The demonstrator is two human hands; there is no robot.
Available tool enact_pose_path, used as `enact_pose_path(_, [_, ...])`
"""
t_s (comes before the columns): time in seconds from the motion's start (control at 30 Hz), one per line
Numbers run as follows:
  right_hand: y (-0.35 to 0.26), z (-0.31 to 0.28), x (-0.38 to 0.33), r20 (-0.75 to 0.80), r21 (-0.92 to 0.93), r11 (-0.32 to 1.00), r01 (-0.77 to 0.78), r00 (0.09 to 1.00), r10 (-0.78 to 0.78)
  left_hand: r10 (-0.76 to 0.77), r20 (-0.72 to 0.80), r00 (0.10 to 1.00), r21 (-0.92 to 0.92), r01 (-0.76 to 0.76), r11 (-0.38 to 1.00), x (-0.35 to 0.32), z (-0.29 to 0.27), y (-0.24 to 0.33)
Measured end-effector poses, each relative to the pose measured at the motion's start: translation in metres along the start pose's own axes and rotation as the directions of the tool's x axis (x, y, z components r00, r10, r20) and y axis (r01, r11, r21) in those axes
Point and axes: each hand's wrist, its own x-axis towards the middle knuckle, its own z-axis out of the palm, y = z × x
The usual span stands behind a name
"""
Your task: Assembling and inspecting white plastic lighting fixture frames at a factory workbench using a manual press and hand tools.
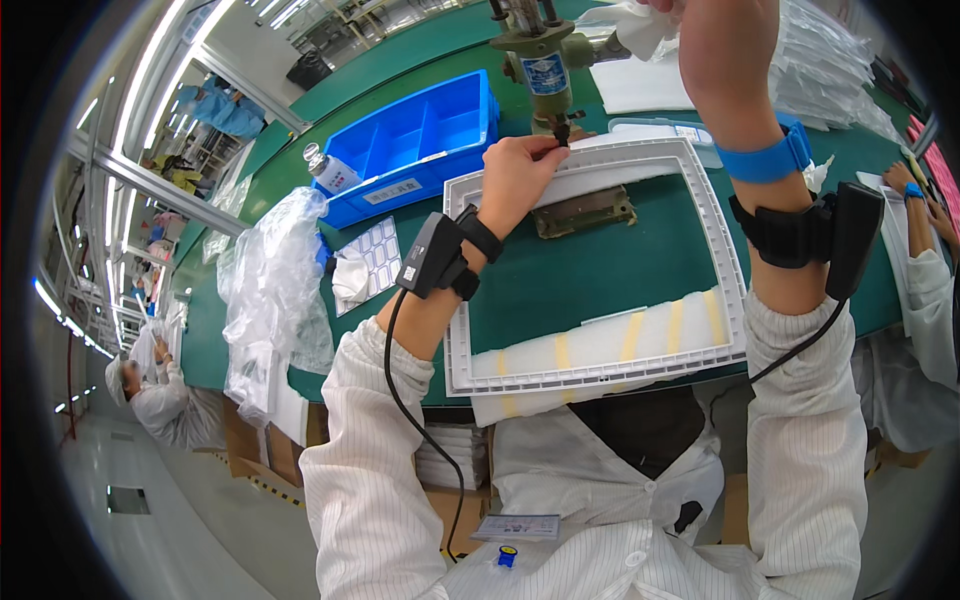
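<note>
A white rectangular plastic frame [735, 270] lies on the green table, its far edge under the tip of a green hand press [548, 85]. My left hand [520, 180] is closed in a pinch at that far edge, right beside the black press tip; what its fingertips hold is too small to make out. My right hand [728, 45] is raised at the upper edge of the view, partly cut off, with its fingers closed at the press lever [640, 32], which is wrapped in white material. Beneath the press, a worn metal block [585, 212] shows inside the frame's opening.
A blue divided bin [410, 150] and a white bottle [330, 168] stand left of the press. Nearer are a label sheet [378, 255] and clear plastic bags [275, 290]. White foam with yellow strips [600, 345] lies along the frame's near side. More bagged parts [820, 65] are stacked far right. Co-workers sit on both sides.
</note>
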Motion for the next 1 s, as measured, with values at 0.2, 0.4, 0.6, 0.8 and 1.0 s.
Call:
enact_pose_path(0.2, [0.015, -0.04, -0.019, 0.095, -0.062, 0.998, -0.019, 0.995, 0.025, 0.104, -0.051, 0.993, 0.073, -0.1, 0.992, 0.002, 0.009, 0.001])
enact_pose_path(0.4, [-0.003, -0.026, -0.039, 0.076, -0.076, 0.997, 0.001, 0.997, 0.005, 0.057, -0.013, 0.998, 0.029, -0.056, 0.998, -0.003, 0.002, 0.007])
enact_pose_path(0.6, [-0.007, -0.021, -0.043, 0.061, -0.07, 0.997, -0.036, 0.997, 0.04, 0.107, -0.07, 0.992, 0.017, -0.106, 0.994, -0.002, 0.003, 0.004])
enact_pose_path(0.8, [-0.009, -0.017, -0.04, 0.053, -0.03, 0.997, -0.064, 0.996, 0.066, 0.121, -0.069, 0.99, 0.022, -0.12, 0.993, -0.001, 0.002, 0.002])
enact_pose_path(1.0, [-0.01, -0.018, -0.027, 0.054, -0.076, 0.992, -0.102, 0.993, 0.106, 0.151, -0.051, 0.987, 0.047, -0.148, 0.988, 0.001, 0.005, 0.003])
